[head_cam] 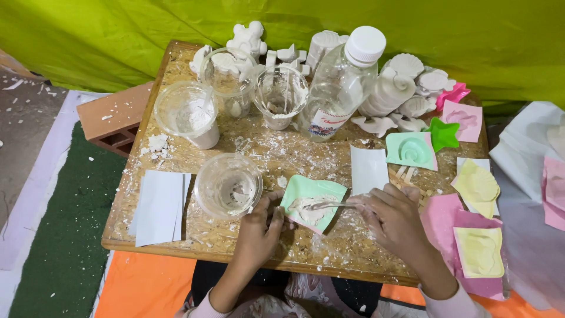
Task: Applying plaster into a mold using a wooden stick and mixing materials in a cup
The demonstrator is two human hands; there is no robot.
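Note:
A light green mould (pixel 313 197) filled with white plaster lies tilted near the front of the wooden board (pixel 176 235). My left hand (pixel 259 227) grips the mould's left edge. My right hand (pixel 393 219) holds a thin metal stirring tool (pixel 329 205) whose tip rests in the plaster. An empty, plaster-smeared plastic cup (pixel 228 186) stands just left of the mould.
Behind stand more plastic cups (pixel 187 113), a clear bottle with a white cap (pixel 341 82) and several white plaster casts (pixel 394 88). Green, pink and yellow moulds (pixel 411 149) lie at right, white cards (pixel 159 206) at left. A brick (pixel 112 118) sits off the board's left edge.

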